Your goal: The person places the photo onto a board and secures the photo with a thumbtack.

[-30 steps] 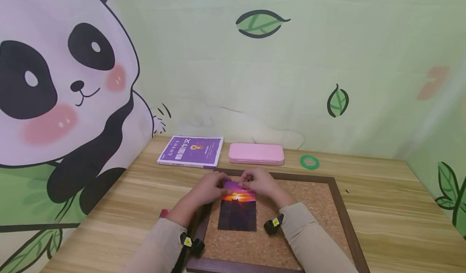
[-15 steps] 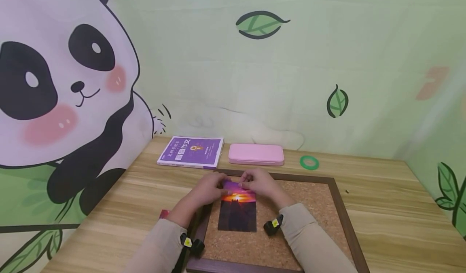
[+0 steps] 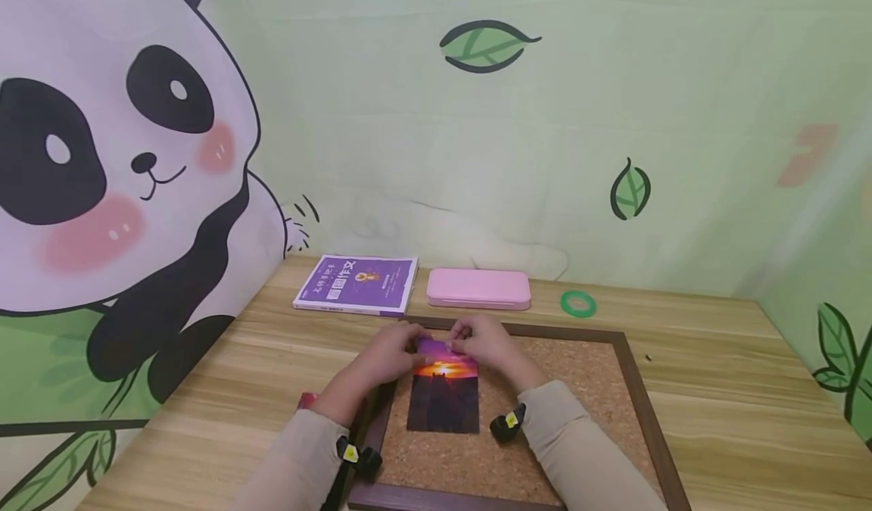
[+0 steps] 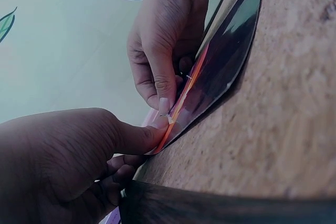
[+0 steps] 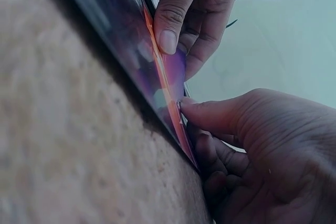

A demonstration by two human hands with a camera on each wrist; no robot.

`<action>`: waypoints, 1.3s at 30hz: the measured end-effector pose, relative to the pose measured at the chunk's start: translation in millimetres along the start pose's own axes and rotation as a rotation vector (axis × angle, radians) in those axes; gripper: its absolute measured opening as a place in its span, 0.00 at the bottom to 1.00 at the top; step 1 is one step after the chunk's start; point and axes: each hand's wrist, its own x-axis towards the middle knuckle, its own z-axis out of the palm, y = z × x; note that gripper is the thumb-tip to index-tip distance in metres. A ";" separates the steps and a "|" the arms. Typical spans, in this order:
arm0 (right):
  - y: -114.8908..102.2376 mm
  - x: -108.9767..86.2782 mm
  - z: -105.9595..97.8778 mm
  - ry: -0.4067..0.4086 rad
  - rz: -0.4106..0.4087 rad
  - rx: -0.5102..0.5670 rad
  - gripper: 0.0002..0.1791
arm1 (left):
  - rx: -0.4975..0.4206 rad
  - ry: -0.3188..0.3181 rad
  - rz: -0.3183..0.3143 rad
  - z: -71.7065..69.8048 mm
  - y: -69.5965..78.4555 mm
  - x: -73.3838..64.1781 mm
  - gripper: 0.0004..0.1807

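Note:
A sunset photo [image 3: 444, 401], purple and orange above and dark below, lies over the cork board [image 3: 470, 462] in its dark brown frame. At the photo's upper left edge my left hand [image 3: 390, 352] pinches it, the thumb on its face. My right hand [image 3: 489, 341] pinches near the middle of its top edge, thumb in front and fingers curled behind. By the right thumb [image 5: 207, 115] shows a tiny shiny thing; I cannot tell its kind. In the left wrist view the two thumbs come close together on the photo's glossy surface [image 4: 220, 69].
Behind the board are a purple book [image 3: 357, 284], a pink pencil case [image 3: 478, 288] and a green tape roll [image 3: 577, 304]. Something red [image 3: 308, 400] peeks out beside the left forearm. A small dark speck [image 3: 649, 357] lies on the wooden table [image 3: 736, 397] to the right.

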 end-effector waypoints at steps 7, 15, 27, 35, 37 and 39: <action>3.6 1.1 -0.3 0.003 -0.010 -0.003 0.03 | -0.005 0.009 -0.011 -0.1 0.0 0.1 0.19; -9.8 -12.3 -13.8 0.029 -0.003 -0.011 0.04 | -0.004 0.028 -0.012 1.8 -2.5 0.5 0.19; -2.4 -31.1 -31.7 0.074 -0.057 -0.013 0.04 | -0.006 0.007 -0.039 -1.4 -2.9 -2.6 0.20; 8.5 -54.5 -81.7 0.049 -0.112 -0.056 0.20 | -0.115 -0.201 -0.119 -66.9 -25.5 -27.7 0.15; 18.0 -64.2 -98.4 0.077 -0.081 -0.075 0.22 | -0.068 -0.267 -0.194 -84.8 -38.4 -38.9 0.20; 31.2 -75.1 -115.3 0.115 -0.061 -0.076 0.22 | -0.001 -0.316 -0.296 -97.4 -50.3 -50.8 0.27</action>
